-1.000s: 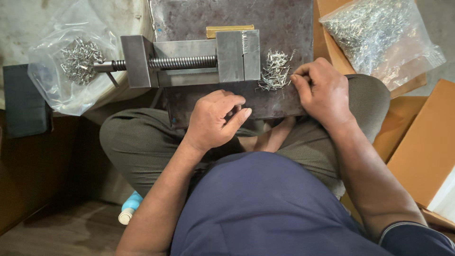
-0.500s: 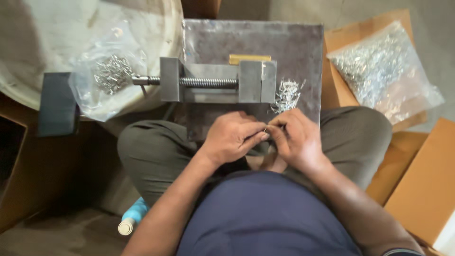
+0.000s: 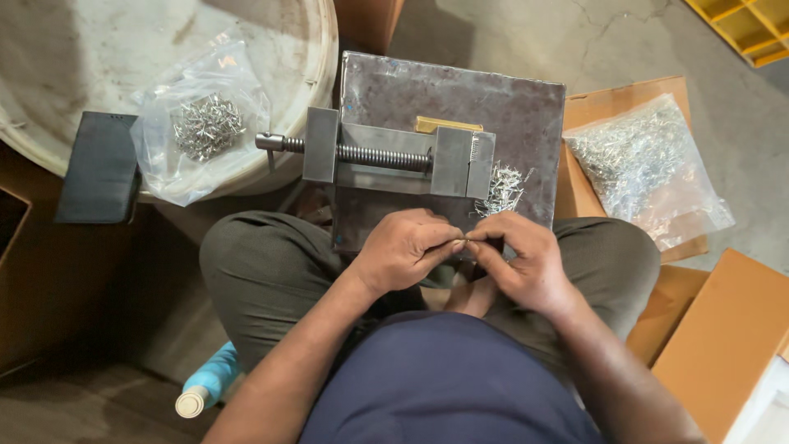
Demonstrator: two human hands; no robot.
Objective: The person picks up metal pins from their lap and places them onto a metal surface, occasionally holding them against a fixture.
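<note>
Between my two hands, just above my lap, sits the small metal piece [image 3: 465, 241] I am working on, so tiny that only a sliver of it shows. My left hand [image 3: 404, 256] is pinched shut on one end of it with thumb and forefinger, and my right hand [image 3: 526, 265] meets it fingertip to fingertip, closed on the other end. Whether it is one piece or two being joined I cannot tell from this view.

Just beyond my knuckles lies the steel plate [image 3: 509, 107], with the vise [image 3: 394, 156] bolted across it and a loose pile of metal pieces [image 3: 503, 187] beside its far jaw block, close to my right fingers. To do this step well, I judge I should keep both wrists resting low against my legs so the pinch stays steady, hold the piece near its ends so the middle stays visible, and work over the plate's edge so anything dropped lands there, not on the floor.

Further off to the right is the full bag of pieces [image 3: 641, 164]; further off to the left, a smaller bag [image 3: 201, 127] on the white drum [image 3: 74, 57].
</note>
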